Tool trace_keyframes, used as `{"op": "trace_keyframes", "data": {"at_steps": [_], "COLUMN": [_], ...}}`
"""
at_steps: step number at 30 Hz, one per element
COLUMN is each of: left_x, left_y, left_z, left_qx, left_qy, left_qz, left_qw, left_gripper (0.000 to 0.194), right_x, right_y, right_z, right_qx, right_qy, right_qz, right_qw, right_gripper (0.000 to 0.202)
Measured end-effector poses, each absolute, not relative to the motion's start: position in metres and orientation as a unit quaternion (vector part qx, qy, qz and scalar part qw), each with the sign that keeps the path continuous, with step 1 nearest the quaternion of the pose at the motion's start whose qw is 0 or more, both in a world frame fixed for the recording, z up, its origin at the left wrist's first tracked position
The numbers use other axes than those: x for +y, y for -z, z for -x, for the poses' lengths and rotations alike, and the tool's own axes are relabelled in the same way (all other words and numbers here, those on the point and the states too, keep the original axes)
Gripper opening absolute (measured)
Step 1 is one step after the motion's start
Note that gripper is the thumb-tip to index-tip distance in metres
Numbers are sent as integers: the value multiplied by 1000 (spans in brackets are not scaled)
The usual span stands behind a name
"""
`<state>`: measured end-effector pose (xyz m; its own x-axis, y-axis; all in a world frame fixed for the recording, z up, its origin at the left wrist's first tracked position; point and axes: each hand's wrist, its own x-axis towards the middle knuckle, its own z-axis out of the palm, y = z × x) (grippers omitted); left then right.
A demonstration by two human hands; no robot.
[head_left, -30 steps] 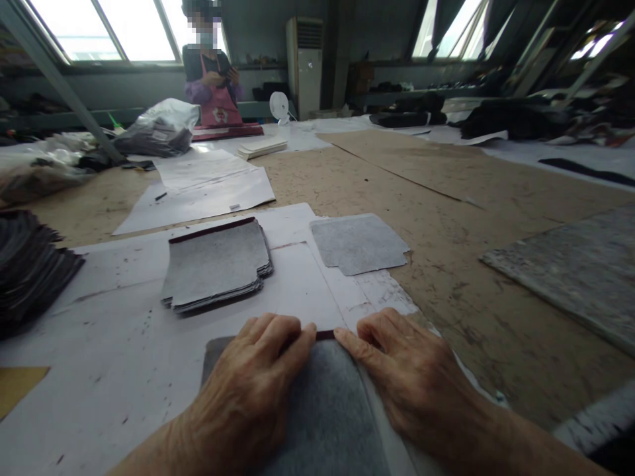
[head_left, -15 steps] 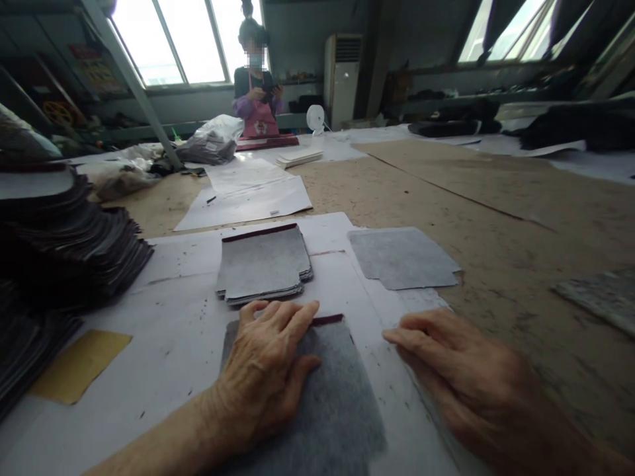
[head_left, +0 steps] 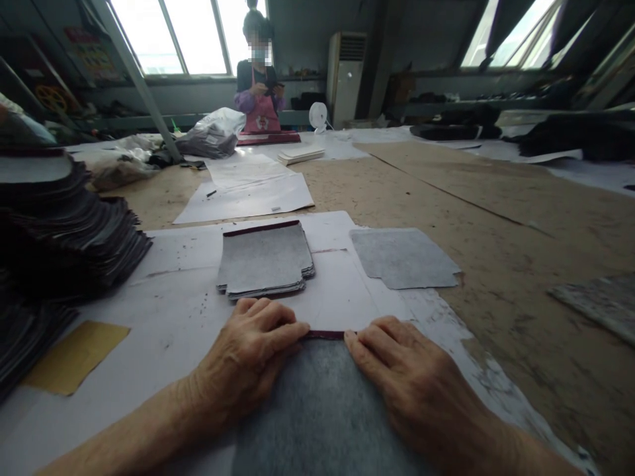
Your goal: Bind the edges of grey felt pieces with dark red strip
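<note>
A grey fabric piece (head_left: 322, 403) with a dark red strip along its far edge lies in front of me on white paper. At the left part of that strip, my left hand (head_left: 258, 347) is closed, thumb and fingers pinching the edge. My right hand (head_left: 404, 367) likewise pinches the strip farther right, its fingertips bent onto it. Between the two hands a short length of the red edge shows; its ends are hidden under the fingers. Just beyond lies a small stack of similar grey pieces (head_left: 265, 261), the top one red-edged. To its right a single grey piece (head_left: 404, 258) lies flat.
Tall stacks of dark pieces (head_left: 74, 231) stand at the left, near a yellow card (head_left: 77, 357). Farther back are white sheets (head_left: 248, 195), plastic bags (head_left: 213, 132) and a small white fan (head_left: 318, 118). A person in a pink apron (head_left: 262, 116) stands across the table.
My right hand has come left onto the red edge of the piece. My left hand has turned from lying across the piece to pinching that edge.
</note>
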<state>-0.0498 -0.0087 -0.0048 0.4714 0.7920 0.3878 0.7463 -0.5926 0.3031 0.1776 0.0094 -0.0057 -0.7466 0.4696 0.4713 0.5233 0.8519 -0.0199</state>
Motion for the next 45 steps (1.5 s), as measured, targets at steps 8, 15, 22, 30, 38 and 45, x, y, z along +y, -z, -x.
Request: {"op": "trace_keyframes", "data": {"at_steps": [8, 15, 22, 30, 38, 45], "left_x": [-2, -2, -5, -7, -5, -4], "left_y": [13, 12, 9, 7, 8, 7], "left_z": [56, 56, 83, 84, 83, 81], "left_qx": [393, 356, 348, 344, 347, 347], "left_qy": [-302, -302, -296, -269, -253, -251], "left_qz": [-868, -882, -886, -899, -903, -903], "left_qw": [35, 57, 73, 33, 27, 28], "left_gripper": [35, 33, 42, 34, 26, 26], "right_x": [14, 11, 16, 18, 20, 19], "right_y": [-14, 4, 10, 9, -4, 1], "right_z": [-154, -132, -139, -137, -130, -110], "right_qx": [-917, -931, -934, -939, -949, -939], "right_qy": [161, 55, 14, 47, 66, 14], "right_qz": [307, 259, 238, 226, 232, 239], "right_qw": [199, 252, 267, 256, 202, 247], "right_gripper": [22, 30, 34, 32, 30, 28]}}
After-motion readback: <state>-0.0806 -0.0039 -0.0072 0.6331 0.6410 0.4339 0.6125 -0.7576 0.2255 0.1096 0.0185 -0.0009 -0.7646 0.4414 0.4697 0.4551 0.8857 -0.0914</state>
